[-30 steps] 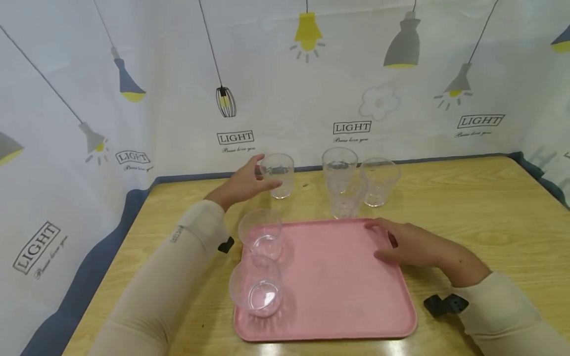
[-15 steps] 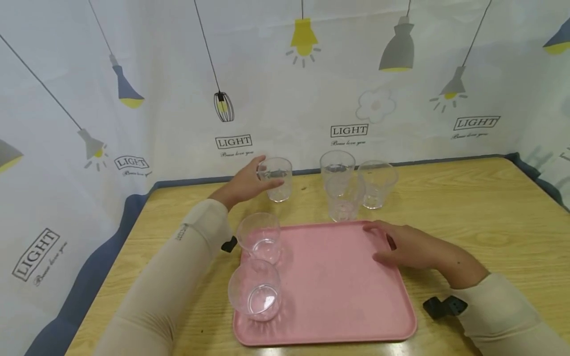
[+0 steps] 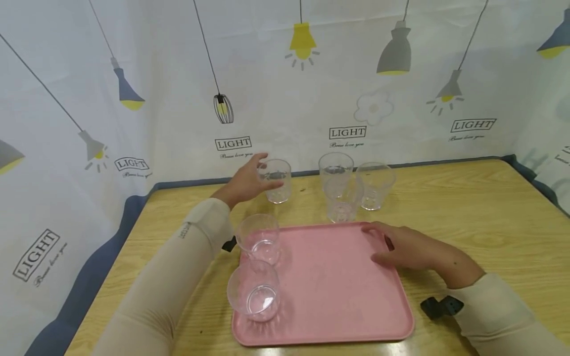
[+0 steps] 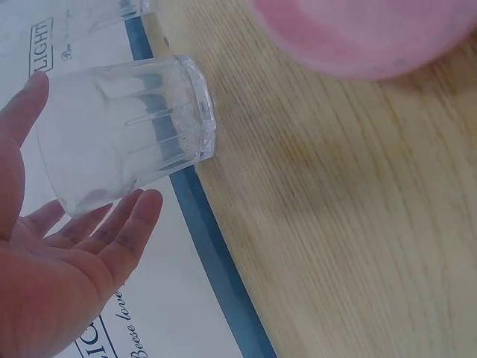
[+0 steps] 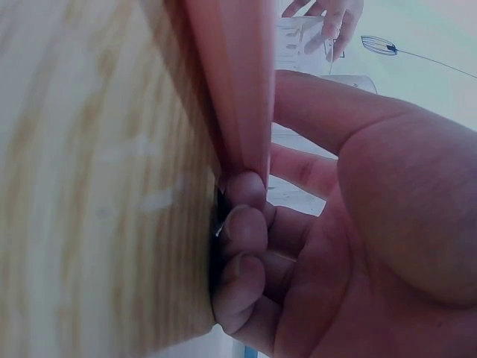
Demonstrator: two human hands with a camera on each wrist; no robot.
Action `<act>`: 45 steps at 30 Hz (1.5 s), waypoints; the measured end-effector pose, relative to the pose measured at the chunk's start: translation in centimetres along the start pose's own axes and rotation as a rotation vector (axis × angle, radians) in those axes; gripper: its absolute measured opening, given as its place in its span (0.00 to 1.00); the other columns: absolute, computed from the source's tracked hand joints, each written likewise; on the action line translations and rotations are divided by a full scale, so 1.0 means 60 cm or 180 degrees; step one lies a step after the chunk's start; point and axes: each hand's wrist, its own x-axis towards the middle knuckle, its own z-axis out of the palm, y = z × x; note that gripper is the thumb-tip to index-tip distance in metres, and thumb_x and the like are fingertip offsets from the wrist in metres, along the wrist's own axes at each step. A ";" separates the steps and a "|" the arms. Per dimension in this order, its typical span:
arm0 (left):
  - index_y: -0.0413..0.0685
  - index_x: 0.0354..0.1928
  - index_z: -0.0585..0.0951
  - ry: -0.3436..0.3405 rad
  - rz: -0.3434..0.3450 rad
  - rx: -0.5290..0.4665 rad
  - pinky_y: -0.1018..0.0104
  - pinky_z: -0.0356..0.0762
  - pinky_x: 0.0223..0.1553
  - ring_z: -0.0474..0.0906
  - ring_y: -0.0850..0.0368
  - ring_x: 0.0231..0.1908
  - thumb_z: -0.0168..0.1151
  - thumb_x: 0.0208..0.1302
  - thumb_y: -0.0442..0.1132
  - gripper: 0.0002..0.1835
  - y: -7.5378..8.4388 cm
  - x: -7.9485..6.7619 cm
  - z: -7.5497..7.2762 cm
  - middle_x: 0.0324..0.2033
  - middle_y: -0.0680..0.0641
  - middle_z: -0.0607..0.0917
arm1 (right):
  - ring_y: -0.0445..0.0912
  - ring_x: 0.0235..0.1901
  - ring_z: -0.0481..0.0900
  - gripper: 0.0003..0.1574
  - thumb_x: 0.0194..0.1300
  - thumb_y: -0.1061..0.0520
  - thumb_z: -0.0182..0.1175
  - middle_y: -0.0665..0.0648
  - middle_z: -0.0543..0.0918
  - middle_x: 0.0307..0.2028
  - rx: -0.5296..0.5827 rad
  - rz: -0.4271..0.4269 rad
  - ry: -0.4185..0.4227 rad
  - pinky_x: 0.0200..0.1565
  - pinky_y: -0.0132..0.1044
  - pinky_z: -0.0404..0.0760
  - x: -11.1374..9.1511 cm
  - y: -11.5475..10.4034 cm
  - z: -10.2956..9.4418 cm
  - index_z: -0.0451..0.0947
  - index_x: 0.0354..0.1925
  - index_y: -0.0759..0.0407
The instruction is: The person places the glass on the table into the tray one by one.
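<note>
A clear cup [image 4: 127,134] stands upright on the tabletop [image 3: 467,212], behind the tray [image 3: 338,287] and near the curtain [image 3: 289,99]. The left hand [image 3: 247,182] is around it, fingers spread and loose, thumb apart; whether they touch it I cannot tell. The right hand [image 3: 407,247] grips the tray's right edge, fingers curled beneath. Two cups [image 3: 254,291] stand along the tray's left side; three others [image 3: 343,200] cluster behind it.

Soft light fills the head view, glare spotting the nearest cup [image 3: 255,295] near six o'clock, while the right wrist view washes out toward two, its tabletop [image 5: 82,186] blurred at nine.
</note>
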 end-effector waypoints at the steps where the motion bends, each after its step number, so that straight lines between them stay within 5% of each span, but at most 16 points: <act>1: 0.64 0.70 0.47 -0.0001 -0.0008 -0.0010 0.48 0.68 0.58 0.66 0.48 0.62 0.67 0.47 0.61 0.53 0.000 0.000 0.000 0.66 0.48 0.62 | 0.45 0.33 0.70 0.39 0.58 0.45 0.61 0.54 0.74 0.32 0.0005 0.0000 -0.0005 0.35 0.37 0.69 0.000 0.000 0.000 0.59 0.65 0.46; 16: 0.52 0.71 0.47 -0.0035 -0.0092 0.0140 0.51 0.66 0.61 0.67 0.48 0.59 0.70 0.43 0.62 0.58 0.003 -0.008 -0.004 0.62 0.45 0.67 | 0.45 0.36 0.71 0.39 0.58 0.44 0.61 0.55 0.75 0.39 -0.0051 -0.0030 0.0017 0.38 0.38 0.70 0.002 0.003 0.000 0.59 0.65 0.46; 28: 0.53 0.67 0.60 -0.0042 -0.0003 0.0542 0.51 0.70 0.57 0.68 0.50 0.58 0.67 0.39 0.68 0.53 0.009 -0.023 -0.006 0.61 0.45 0.69 | 0.45 0.35 0.71 0.40 0.58 0.44 0.61 0.55 0.75 0.38 -0.0061 -0.0011 0.0035 0.38 0.38 0.70 0.002 0.007 0.002 0.59 0.65 0.45; 45: 0.55 0.64 0.61 -0.0015 0.0233 0.0486 0.58 0.75 0.50 0.74 0.59 0.48 0.66 0.37 0.70 0.52 0.062 -0.063 -0.026 0.55 0.51 0.71 | 0.45 0.38 0.72 0.40 0.58 0.43 0.61 0.56 0.76 0.42 -0.0193 -0.0050 0.0024 0.40 0.39 0.71 0.006 0.006 0.003 0.58 0.65 0.45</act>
